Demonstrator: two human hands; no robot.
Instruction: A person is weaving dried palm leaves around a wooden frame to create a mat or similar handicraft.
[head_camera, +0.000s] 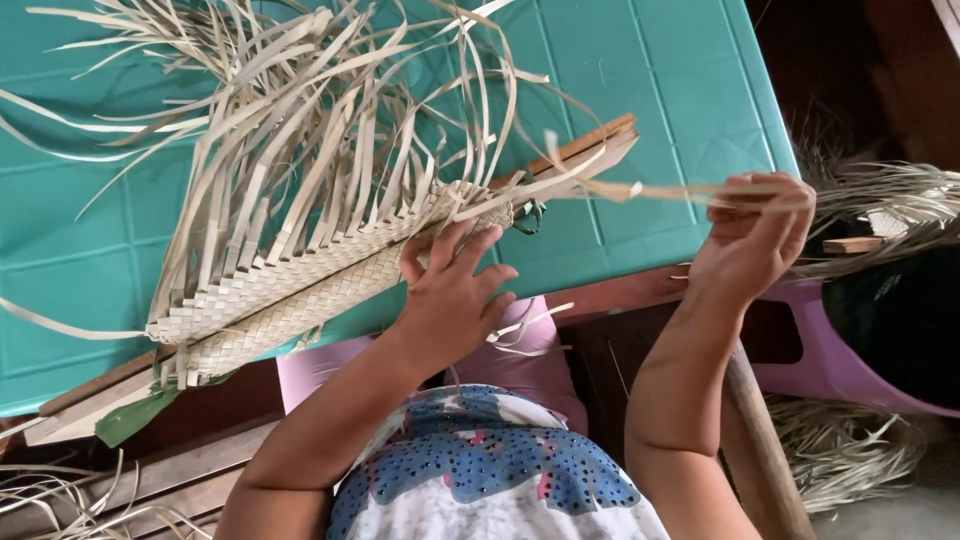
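Left grip (450, 290): fingers spread, pressing the woven edge of the mat (290, 285) flat, not closed round anything. The mat lies aslant on the teal counter (650, 90), over a wood slat (575, 150). Its plaited band is tight and checkered, pale straw, w/ loose strips (300, 120) fanning up and left, flat, thin, ribbon-like, some curling. Right grip (755, 235): pinched shut on one strip (650, 190), drawn out taut to the right, well apart from the mat's edge. To do this well, I'd judge: keep the left hand pinning right beside the last crossing, pull the strip level and untwisted, snug not hard, since dry leaf prob. splits. Purple stool (830, 360) and more straw (850, 450) at right.
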